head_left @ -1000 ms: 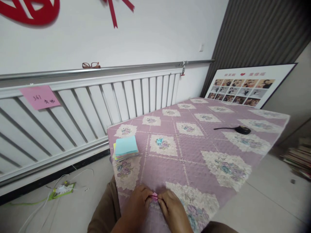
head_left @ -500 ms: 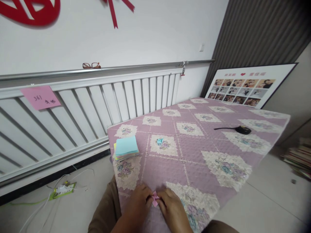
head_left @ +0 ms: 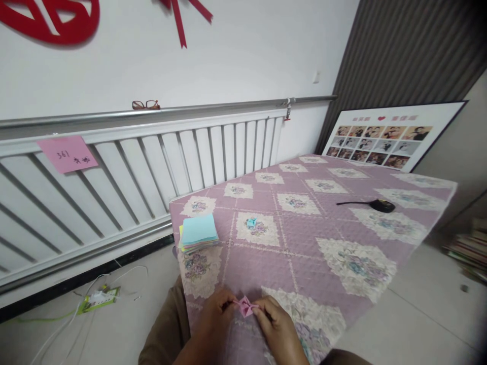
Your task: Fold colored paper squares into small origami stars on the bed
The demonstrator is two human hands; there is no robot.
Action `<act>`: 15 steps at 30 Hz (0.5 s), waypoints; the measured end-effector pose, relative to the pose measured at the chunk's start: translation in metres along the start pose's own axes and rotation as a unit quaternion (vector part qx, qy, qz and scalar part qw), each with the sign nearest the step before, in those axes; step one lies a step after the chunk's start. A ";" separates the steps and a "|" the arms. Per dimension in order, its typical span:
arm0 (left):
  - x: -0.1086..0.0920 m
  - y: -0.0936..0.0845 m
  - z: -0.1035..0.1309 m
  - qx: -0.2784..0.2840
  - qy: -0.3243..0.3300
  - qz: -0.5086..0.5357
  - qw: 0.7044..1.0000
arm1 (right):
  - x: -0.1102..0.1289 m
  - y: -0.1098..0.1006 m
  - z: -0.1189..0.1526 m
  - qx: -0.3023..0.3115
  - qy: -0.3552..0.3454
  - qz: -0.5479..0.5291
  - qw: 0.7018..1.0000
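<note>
Between my two hands, at the near end of the table, is a small folded piece of pink paper (head_left: 245, 307). My left hand (head_left: 217, 313) pinches its left tip, and my right hand (head_left: 274, 320) pinches its right tip. The paper's middle bulges into a diamond-like shape with folds facing up. Farther up the cloth sits a small folded piece of blue paper (head_left: 251, 222), apart from both hands. A stack of coloured paper squares (head_left: 199, 229), light blue on top, lies near the table's left edge.
A floral purple tablecloth (head_left: 266, 263) covers the table. On its right side lies a black object with a thin tail (head_left: 382, 205). A white radiator (head_left: 152, 172) runs along the left, with glasses (head_left: 146, 105) on its pipe. A photo board (head_left: 395, 134) leans at the back.
My hands have moved slightly apart, each keeping hold of one end. The pink paper is now stretched wider and its folded middle shows more. The view has shifted slightly.
</note>
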State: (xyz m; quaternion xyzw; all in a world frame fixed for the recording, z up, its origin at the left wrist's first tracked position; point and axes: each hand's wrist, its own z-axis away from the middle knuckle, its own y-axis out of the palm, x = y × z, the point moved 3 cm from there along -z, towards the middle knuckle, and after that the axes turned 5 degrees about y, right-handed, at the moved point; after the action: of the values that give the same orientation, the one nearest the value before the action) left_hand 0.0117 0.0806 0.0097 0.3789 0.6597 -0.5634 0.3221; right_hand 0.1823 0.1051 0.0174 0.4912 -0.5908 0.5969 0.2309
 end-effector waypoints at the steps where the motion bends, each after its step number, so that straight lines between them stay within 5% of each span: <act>1: 0.001 -0.001 0.000 -0.012 -0.012 0.015 1.000 | -0.001 -0.001 0.000 -0.004 0.010 -0.015 1.000; 15: -0.004 0.000 0.004 -0.053 -0.102 0.047 0.992 | -0.009 -0.005 0.002 -0.032 0.078 -0.077 0.993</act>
State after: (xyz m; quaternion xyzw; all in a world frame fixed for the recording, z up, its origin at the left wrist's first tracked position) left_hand 0.0135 0.0757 0.0126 0.3323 0.6338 -0.5479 0.4332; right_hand 0.1906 0.1067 0.0119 0.4795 -0.5503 0.5948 0.3369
